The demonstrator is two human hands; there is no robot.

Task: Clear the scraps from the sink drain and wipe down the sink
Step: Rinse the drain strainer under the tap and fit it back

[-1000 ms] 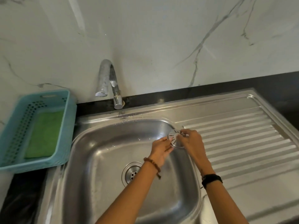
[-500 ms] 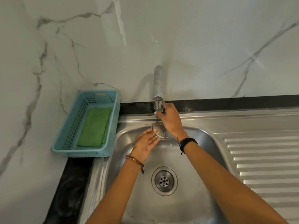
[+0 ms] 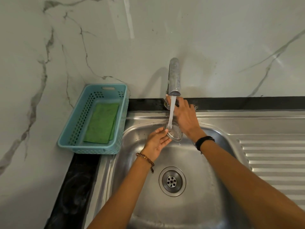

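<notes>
A round metal drain strainer point(image 3: 175, 133) is tilted on edge under the water stream point(image 3: 171, 111) that falls from the tap point(image 3: 174, 76). My left hand point(image 3: 156, 141) holds the strainer by its left rim with the fingertips. My right hand point(image 3: 184, 118) reaches behind the stream and grips the tap handle point(image 3: 166, 103) at the tap's base. The steel sink point(image 3: 214, 119) has its drain opening point(image 3: 172, 181) uncovered below my wrists. No scraps show in the basin.
A light blue plastic basket point(image 3: 69, 138) stands on the black counter point(image 3: 74, 187) left of the sink, with a folded green cloth point(image 3: 102, 123) inside. A ribbed steel drainboard point(image 3: 272, 156) extends to the right. A marble wall rises behind.
Both hands carried the strainer from the basin's right edge to under the tap. My right hand went to the tap handle, and water now runs onto the strainer.
</notes>
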